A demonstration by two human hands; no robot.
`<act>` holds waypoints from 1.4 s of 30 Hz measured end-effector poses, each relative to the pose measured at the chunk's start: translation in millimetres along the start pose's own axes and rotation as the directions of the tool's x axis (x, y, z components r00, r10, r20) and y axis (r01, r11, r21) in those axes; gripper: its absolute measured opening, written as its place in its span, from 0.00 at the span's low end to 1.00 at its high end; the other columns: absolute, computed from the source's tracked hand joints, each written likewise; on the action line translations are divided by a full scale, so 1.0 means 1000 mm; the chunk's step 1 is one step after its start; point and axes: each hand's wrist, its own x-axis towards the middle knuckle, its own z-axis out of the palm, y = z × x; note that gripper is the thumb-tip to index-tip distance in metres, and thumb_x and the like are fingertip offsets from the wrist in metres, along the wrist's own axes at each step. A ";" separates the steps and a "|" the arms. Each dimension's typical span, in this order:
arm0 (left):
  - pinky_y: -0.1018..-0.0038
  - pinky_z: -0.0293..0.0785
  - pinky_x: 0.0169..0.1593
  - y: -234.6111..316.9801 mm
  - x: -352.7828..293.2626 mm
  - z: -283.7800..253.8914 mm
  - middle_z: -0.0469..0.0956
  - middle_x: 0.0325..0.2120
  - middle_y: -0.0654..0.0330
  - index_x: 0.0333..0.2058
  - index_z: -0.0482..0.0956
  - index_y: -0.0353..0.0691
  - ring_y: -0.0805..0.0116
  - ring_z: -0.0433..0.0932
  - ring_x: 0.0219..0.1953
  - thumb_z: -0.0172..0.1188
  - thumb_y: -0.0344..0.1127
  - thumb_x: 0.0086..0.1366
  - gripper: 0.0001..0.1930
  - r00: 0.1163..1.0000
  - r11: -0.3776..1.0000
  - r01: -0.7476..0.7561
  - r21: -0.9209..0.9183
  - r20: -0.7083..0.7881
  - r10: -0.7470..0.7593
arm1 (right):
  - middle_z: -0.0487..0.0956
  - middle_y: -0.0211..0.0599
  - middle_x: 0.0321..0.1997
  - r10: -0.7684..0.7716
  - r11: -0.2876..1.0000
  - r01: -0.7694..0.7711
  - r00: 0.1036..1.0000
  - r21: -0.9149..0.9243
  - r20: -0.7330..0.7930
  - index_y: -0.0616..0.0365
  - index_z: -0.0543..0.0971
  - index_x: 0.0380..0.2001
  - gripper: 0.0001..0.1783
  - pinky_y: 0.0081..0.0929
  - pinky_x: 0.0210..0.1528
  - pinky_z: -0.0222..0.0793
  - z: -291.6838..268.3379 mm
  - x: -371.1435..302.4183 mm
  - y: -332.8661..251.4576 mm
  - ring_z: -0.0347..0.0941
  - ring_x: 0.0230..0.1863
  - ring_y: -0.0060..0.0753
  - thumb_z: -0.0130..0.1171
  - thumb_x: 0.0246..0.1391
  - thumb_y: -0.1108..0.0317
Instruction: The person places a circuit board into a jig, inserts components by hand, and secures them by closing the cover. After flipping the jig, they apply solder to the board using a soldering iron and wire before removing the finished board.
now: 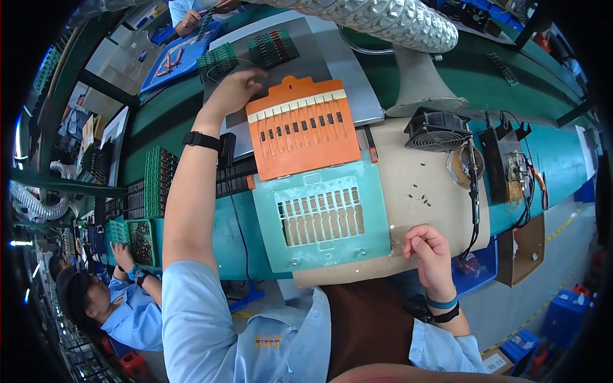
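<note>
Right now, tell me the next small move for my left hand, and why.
Probably bring the left hand to the left group of green rectangular circuit boards: it lies close by them, at the far left corner of the flat orange panel, though whether it touches the boards is hard to tell.

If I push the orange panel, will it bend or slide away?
The orange panel probably won't bend much, since it looks like one flat, thick-edged plate. It might swing up or down rather than slide away, because its lower edge seems joined to the green frame.
</note>
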 end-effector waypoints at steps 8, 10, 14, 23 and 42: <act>0.61 0.78 0.54 0.005 0.013 -0.003 0.85 0.47 0.44 0.65 0.77 0.45 0.46 0.83 0.49 0.63 0.33 0.69 0.25 0.999 0.988 0.026 0.149 0.041 -0.032 | 0.81 0.33 0.34 -0.029 1.000 0.029 1.000 0.001 -0.011 0.62 0.81 0.43 0.06 0.23 0.39 0.72 -0.002 -0.001 0.003 0.76 0.34 0.24 0.55 0.69 0.76; 0.58 0.78 0.57 0.010 0.013 -0.007 0.83 0.52 0.40 0.65 0.76 0.45 0.42 0.82 0.54 0.61 0.33 0.70 0.25 0.999 0.995 -0.036 0.095 0.041 0.032 | 0.81 0.33 0.34 -0.033 0.999 0.033 0.999 0.004 -0.019 0.62 0.81 0.43 0.06 0.23 0.39 0.72 -0.003 -0.002 0.003 0.76 0.34 0.24 0.55 0.69 0.75; 0.59 0.78 0.58 -0.003 0.022 -0.001 0.83 0.52 0.41 0.68 0.73 0.48 0.43 0.82 0.55 0.60 0.35 0.70 0.27 0.991 0.996 0.009 0.091 0.129 -0.021 | 0.81 0.33 0.34 -0.052 0.999 0.052 0.999 -0.011 -0.015 0.62 0.81 0.44 0.06 0.23 0.39 0.72 -0.002 -0.004 0.001 0.76 0.34 0.24 0.55 0.69 0.75; 0.57 0.79 0.56 0.013 -0.008 -0.008 0.84 0.50 0.44 0.67 0.74 0.45 0.43 0.84 0.50 0.57 0.34 0.73 0.24 0.994 0.926 -0.070 0.371 -0.050 0.095 | 0.83 0.33 0.36 -0.086 0.995 0.087 0.996 -0.042 0.036 0.62 0.82 0.46 0.07 0.23 0.43 0.73 0.000 -0.019 0.002 0.77 0.37 0.24 0.55 0.71 0.75; 0.62 0.81 0.40 0.103 -0.336 -0.074 0.87 0.36 0.54 0.43 0.90 0.47 0.52 0.87 0.37 0.65 0.38 0.70 0.08 0.698 0.881 0.410 0.234 -0.702 -0.138 | 0.84 0.37 0.44 0.116 0.935 0.025 0.922 -0.355 0.370 0.67 0.80 0.52 0.12 0.27 0.55 0.77 0.020 -0.015 0.000 0.80 0.47 0.26 0.52 0.70 0.80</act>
